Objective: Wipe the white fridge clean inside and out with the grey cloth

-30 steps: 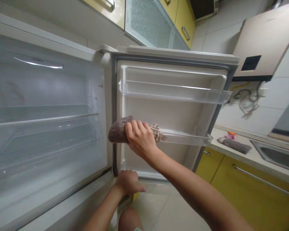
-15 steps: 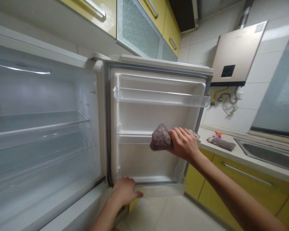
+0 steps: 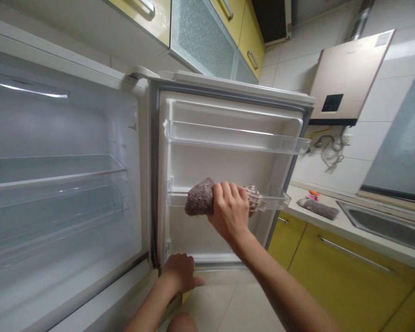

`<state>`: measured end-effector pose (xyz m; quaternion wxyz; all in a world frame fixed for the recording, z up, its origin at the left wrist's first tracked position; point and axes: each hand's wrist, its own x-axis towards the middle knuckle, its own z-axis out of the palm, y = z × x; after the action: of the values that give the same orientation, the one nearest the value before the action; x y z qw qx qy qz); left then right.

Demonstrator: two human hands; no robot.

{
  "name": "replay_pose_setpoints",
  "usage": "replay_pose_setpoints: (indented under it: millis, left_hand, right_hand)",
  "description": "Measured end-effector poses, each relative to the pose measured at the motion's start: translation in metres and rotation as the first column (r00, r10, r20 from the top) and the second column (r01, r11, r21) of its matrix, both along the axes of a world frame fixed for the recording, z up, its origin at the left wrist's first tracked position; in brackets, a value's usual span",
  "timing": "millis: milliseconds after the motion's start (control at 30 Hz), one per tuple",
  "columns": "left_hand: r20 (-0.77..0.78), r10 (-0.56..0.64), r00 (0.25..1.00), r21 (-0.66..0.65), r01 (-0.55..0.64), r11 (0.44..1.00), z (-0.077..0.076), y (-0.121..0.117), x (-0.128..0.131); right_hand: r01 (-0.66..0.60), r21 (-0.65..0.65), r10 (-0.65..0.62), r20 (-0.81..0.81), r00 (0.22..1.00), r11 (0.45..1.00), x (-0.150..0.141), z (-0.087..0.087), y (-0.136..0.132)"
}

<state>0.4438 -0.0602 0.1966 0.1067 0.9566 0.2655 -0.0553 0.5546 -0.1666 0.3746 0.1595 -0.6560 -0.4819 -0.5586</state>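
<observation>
My right hand [image 3: 230, 205] is closed around a bunched grey-brown cloth [image 3: 200, 198], which pokes out on both sides of the fist. A patterned, paler part of the cloth shows to the right of the fingers. Hand and cloth are at the middle clear door bin [image 3: 276, 200] of the open refrigerator door [image 3: 224, 170]. Low on the door, near the hinge side, my left hand [image 3: 178, 272] grips the left end of the bottom door bin [image 3: 221, 274]. Its fingers bend over the rim with the thumb sticking out; the fingertips are hidden.
The refrigerator interior [image 3: 55, 133] with glass shelves opens on the left. An upper door bin [image 3: 238, 140] juts out above my right hand. On the right counter lie another grey cloth [image 3: 318, 208] and a sink [image 3: 383, 226]. A knee [image 3: 182, 322] shows at the bottom.
My right hand has moved left along the middle bin with the cloth, uncovering more of the bin's right end. The left hand has kept its place. The view has shifted slightly.
</observation>
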Motion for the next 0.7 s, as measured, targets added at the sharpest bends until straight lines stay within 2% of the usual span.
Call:
replay_pose_setpoints:
  millis: [133, 400, 567, 700]
  left_hand:
    - [0.003, 0.005, 1.000, 0.027, -0.005, 1.000, -0.001, 0.002, -0.004]
    - [-0.022, 0.074, 0.997, 0.030, -0.073, 0.997, 0.004, 0.001, -0.015]
    - [-0.012, 0.105, 0.994, 0.036, -0.105, 0.994, 0.006, -0.003, -0.013]
    - [-0.005, 0.058, 0.998, 0.055, -0.058, 0.997, 0.005, -0.002, -0.011]
  right_hand:
    - [-0.074, 0.028, 0.074, 0.010, 0.997, 0.997, -0.016, -0.005, 0.016]
    - [-0.191, -0.106, 0.203, 0.124, 0.971, 0.976, 0.004, 0.004, -0.004]
    - [-0.165, -0.123, 0.178, 0.110, 0.978, 0.979, 0.032, 0.009, -0.027]
    - [-0.108, -0.154, 0.128, 0.122, 0.984, 0.982, 0.069, 0.012, -0.057]
